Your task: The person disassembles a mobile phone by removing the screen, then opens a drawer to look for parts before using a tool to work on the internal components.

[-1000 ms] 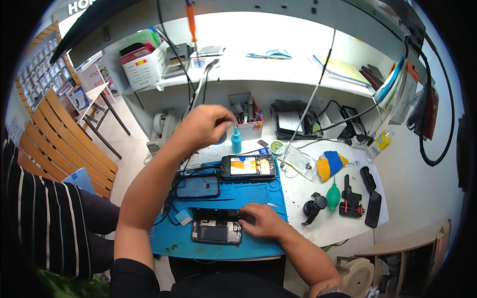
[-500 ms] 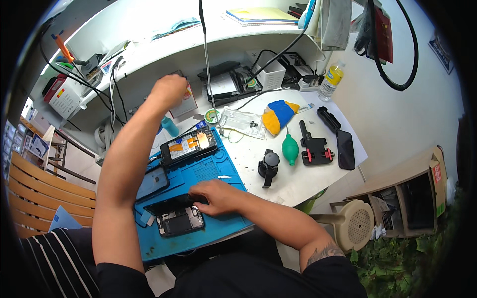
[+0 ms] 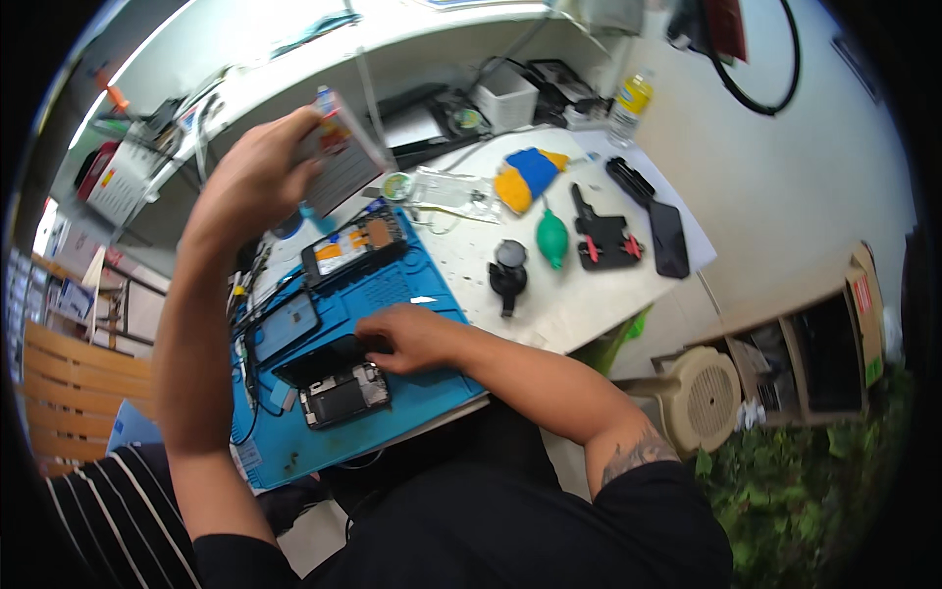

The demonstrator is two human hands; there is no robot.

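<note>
My left hand [image 3: 280,162] is raised at the rear of the bench, fingers curled beside a box of small tools [image 3: 348,162]; what they hold is hidden. My right hand [image 3: 387,340] pinches the dark screen [image 3: 327,350] that stands lifted from an opened phone [image 3: 345,398] on the blue mat [image 3: 336,452]. Behind these lie a second opened phone [image 3: 348,250] with yellow parts showing and a dark case [image 3: 285,326]. A light blue bottle [image 3: 319,221] stands near my left hand.
Right of the mat: black holder [image 3: 508,275], green blower [image 3: 551,236], black-red clamp [image 3: 608,240], dark phone [image 3: 667,245], yellow-blue cloth [image 3: 530,179] and bottle [image 3: 628,103]. A shelf with cables spans the back. A wooden chair [image 3: 83,388] and striped garment [image 3: 108,515] are at left.
My left hand has reached to the tool box and its fingers have curled beside it. My right hand still holds the raised screen. The whole view has tilted and shifted.
</note>
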